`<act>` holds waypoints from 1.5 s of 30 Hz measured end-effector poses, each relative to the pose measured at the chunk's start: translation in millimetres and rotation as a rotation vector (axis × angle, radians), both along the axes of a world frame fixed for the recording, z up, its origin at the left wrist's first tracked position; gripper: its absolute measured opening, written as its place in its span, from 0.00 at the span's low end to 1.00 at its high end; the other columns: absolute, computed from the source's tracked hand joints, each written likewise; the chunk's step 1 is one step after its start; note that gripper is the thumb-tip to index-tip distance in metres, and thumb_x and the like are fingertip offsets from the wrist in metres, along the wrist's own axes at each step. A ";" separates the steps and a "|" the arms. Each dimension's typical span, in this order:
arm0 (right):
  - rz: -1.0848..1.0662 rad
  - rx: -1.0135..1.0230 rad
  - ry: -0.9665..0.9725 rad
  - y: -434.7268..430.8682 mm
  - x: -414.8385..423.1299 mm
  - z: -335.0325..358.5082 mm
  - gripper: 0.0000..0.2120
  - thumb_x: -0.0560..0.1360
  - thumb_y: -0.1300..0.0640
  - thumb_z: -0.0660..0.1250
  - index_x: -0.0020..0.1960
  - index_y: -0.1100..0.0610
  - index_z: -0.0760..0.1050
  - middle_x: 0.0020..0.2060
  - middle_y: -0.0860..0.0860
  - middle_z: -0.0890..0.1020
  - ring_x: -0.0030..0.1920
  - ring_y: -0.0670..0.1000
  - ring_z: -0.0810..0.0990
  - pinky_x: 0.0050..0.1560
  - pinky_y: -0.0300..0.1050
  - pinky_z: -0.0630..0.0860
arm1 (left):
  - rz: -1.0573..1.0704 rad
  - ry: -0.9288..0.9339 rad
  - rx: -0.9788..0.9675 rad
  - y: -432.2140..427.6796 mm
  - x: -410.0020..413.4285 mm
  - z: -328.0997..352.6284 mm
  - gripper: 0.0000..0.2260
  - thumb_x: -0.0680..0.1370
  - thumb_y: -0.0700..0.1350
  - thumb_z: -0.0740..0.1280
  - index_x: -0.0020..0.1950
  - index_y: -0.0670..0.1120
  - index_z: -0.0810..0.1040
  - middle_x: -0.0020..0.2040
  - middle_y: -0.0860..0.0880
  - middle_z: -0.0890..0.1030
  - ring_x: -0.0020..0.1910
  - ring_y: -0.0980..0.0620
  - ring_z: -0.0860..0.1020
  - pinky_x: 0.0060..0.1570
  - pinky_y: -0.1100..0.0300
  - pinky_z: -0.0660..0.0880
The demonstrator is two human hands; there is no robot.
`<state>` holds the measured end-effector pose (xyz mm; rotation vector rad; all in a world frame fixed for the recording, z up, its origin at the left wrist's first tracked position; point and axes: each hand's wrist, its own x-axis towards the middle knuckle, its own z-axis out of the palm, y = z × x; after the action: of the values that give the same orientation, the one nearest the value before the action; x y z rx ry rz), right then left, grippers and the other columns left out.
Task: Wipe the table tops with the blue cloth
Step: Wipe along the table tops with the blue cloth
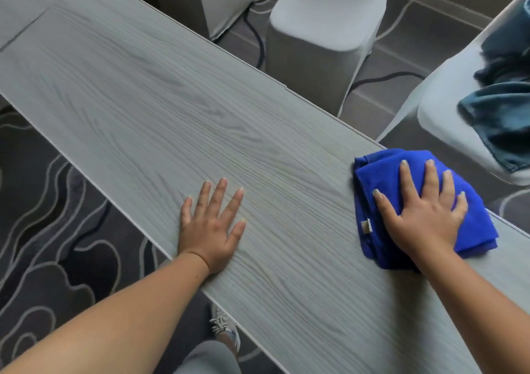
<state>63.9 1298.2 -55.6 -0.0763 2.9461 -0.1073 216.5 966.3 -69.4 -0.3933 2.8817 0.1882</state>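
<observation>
Blue cloth [381, 178] is pressed flat on table [172, 109] by right hand [424, 210].

Cloth is folded, lies at far edge of table, w/ a small tag seen at its left side. R. fingers are spread apart on top of it, not clamped. Left hand [210, 224] is laid palm-down on bare wood near the near edge, fingers apart, nothing held. Covered chairs [321, 20] are seen beyond the table.

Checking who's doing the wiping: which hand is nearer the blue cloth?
Right. The right hand presses flat on the blue cloth; the left hand lies bare on the table top, apart from it.
</observation>
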 end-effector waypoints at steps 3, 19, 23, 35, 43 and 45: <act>0.090 -0.004 -0.021 -34.5 38.9 1.0 0.36 0.70 0.25 0.40 0.75 0.38 0.48 0.77 0.52 0.49 0.76 0.55 0.42 0.71 0.62 0.44 | -0.014 -0.001 0.005 0.7 -1.8 1.0 0.25 0.76 0.63 0.41 0.70 0.66 0.34 0.76 0.56 0.37 0.74 0.53 0.35 0.70 0.43 0.38; 0.245 -0.013 -0.042 -191.2 144.8 0.3 0.33 0.71 0.27 0.45 0.74 0.34 0.45 0.77 0.48 0.52 0.76 0.53 0.44 0.71 0.58 0.43 | -0.057 0.053 0.066 -172.8 -46.2 4.3 0.23 0.79 0.55 0.51 0.74 0.60 0.54 0.78 0.53 0.51 0.76 0.52 0.49 0.70 0.49 0.46; 0.162 -0.023 -0.014 -218.2 77.9 -0.9 0.33 0.71 0.27 0.45 0.73 0.34 0.44 0.77 0.47 0.49 0.76 0.52 0.42 0.72 0.60 0.44 | 0.132 0.005 0.003 -245.3 -69.9 -3.2 0.25 0.76 0.61 0.45 0.74 0.62 0.48 0.78 0.53 0.47 0.76 0.50 0.45 0.71 0.44 0.44; 0.396 -0.057 0.062 -320.2 -132.5 -5.3 0.33 0.71 0.26 0.44 0.74 0.35 0.48 0.77 0.49 0.51 0.76 0.53 0.46 0.73 0.61 0.47 | 0.226 0.059 -0.030 -263.3 -79.9 -4.3 0.26 0.75 0.65 0.43 0.72 0.66 0.39 0.78 0.55 0.44 0.76 0.52 0.42 0.72 0.44 0.42; 0.448 -0.054 0.055 -354.0 -143.4 -4.9 0.34 0.72 0.28 0.43 0.75 0.40 0.49 0.77 0.52 0.51 0.76 0.56 0.46 0.72 0.62 0.48 | 0.210 0.078 0.004 -266.1 -78.5 -3.6 0.25 0.76 0.62 0.43 0.71 0.66 0.37 0.78 0.55 0.44 0.76 0.52 0.42 0.71 0.43 0.43; 0.417 -0.046 0.041 -358.5 -121.2 -3.6 0.34 0.73 0.28 0.44 0.75 0.41 0.50 0.77 0.53 0.50 0.76 0.56 0.44 0.72 0.62 0.46 | 0.208 0.083 0.007 -265.6 -78.5 -3.8 0.25 0.76 0.62 0.43 0.71 0.65 0.38 0.78 0.55 0.44 0.76 0.52 0.42 0.71 0.43 0.43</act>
<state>-57.2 939.8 -59.3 -0.6995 2.8946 -0.1133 138.0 700.6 -73.3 -0.7006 2.9159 0.2548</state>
